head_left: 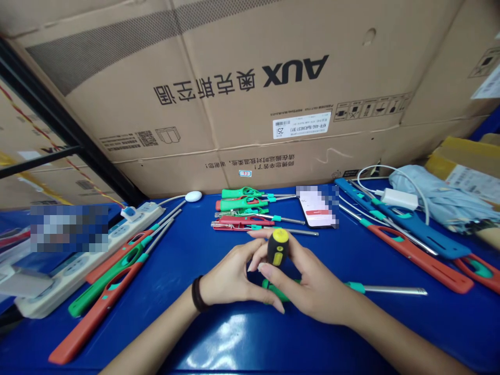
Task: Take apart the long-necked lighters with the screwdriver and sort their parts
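Note:
My right hand [308, 278] is closed around a screwdriver [277, 249] with a black and yellow handle. It stands nearly upright, and its tip is hidden. Beneath it lies a green gas lighter [275, 289], whose metal tube [394, 289] sticks out to the right past my right wrist. My left hand [234, 273], with a dark band at the wrist, curls around the lighter's left end. Its thumb is on the near side, its fingers on the far side and partly covered by my right hand.
Several red and green lighters [244, 223] lie behind my hands, next to a phone [317, 207]. More lighters [105, 297] lie left by a power strip [113, 245]; others [422, 255] lie right near a white charger [398, 198]. A large cardboard box [219, 130] stands at the back.

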The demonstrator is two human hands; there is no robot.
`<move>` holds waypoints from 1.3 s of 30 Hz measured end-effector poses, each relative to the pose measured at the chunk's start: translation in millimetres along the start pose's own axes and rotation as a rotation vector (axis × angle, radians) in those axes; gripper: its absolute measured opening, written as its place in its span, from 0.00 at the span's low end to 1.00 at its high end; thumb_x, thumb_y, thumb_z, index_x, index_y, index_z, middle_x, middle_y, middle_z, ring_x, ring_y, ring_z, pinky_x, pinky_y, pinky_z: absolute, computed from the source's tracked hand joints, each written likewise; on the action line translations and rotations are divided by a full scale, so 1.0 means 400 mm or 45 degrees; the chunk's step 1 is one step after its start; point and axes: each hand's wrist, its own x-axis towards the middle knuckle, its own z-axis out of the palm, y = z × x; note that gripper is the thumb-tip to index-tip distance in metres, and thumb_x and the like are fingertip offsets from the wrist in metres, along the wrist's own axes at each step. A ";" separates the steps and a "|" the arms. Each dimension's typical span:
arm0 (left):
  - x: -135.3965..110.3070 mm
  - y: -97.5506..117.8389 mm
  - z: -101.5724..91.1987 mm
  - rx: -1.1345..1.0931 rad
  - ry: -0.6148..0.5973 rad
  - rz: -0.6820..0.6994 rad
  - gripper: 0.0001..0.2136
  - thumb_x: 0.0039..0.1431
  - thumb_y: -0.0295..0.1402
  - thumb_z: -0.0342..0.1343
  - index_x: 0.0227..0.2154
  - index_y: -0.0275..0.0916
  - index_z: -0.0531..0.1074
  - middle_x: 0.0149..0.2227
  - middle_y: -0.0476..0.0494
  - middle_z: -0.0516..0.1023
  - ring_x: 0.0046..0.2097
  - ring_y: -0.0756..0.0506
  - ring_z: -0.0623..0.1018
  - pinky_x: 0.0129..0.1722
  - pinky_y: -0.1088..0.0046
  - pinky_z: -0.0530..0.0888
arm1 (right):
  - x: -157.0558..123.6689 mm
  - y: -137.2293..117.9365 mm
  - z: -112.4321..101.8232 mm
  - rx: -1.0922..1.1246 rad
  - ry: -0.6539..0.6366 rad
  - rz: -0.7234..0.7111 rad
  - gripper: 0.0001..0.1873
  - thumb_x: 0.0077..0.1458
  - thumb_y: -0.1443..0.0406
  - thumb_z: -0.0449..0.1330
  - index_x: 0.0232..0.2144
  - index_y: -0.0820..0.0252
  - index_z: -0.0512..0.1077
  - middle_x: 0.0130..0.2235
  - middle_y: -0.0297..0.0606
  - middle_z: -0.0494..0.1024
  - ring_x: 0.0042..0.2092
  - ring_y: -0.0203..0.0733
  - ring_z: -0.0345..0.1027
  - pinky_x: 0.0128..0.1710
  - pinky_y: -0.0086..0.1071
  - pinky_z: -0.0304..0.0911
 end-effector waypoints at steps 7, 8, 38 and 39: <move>-0.007 0.005 -0.020 -0.046 -0.198 0.065 0.11 0.56 0.32 0.56 0.21 0.33 0.69 0.22 0.51 0.70 0.25 0.53 0.68 0.29 0.79 0.69 | 0.002 -0.004 -0.001 0.045 -0.007 -0.008 0.19 0.60 0.65 0.54 0.54 0.51 0.58 0.43 0.33 0.74 0.46 0.37 0.69 0.49 0.34 0.63; -0.007 -0.003 -0.012 -0.030 -0.135 0.074 0.11 0.55 0.31 0.56 0.19 0.33 0.67 0.21 0.51 0.69 0.24 0.54 0.67 0.27 0.80 0.68 | 0.002 -0.004 -0.001 0.051 -0.010 -0.017 0.20 0.60 0.65 0.55 0.54 0.50 0.58 0.43 0.33 0.74 0.45 0.37 0.69 0.49 0.33 0.63; 0.005 -0.014 0.005 0.220 0.082 0.177 0.12 0.53 0.34 0.60 0.39 0.37 0.68 0.38 0.43 0.72 0.38 0.46 0.72 0.40 0.70 0.71 | 0.006 0.009 -0.006 0.061 0.040 0.006 0.17 0.60 0.65 0.55 0.50 0.54 0.59 0.50 0.40 0.70 0.45 0.38 0.69 0.49 0.36 0.63; 0.004 -0.016 0.002 0.262 0.094 0.163 0.13 0.53 0.35 0.60 0.39 0.37 0.68 0.38 0.43 0.72 0.39 0.46 0.72 0.40 0.69 0.71 | 0.006 0.015 -0.006 0.046 0.082 0.026 0.15 0.60 0.63 0.55 0.49 0.54 0.60 0.52 0.40 0.69 0.47 0.40 0.68 0.49 0.36 0.63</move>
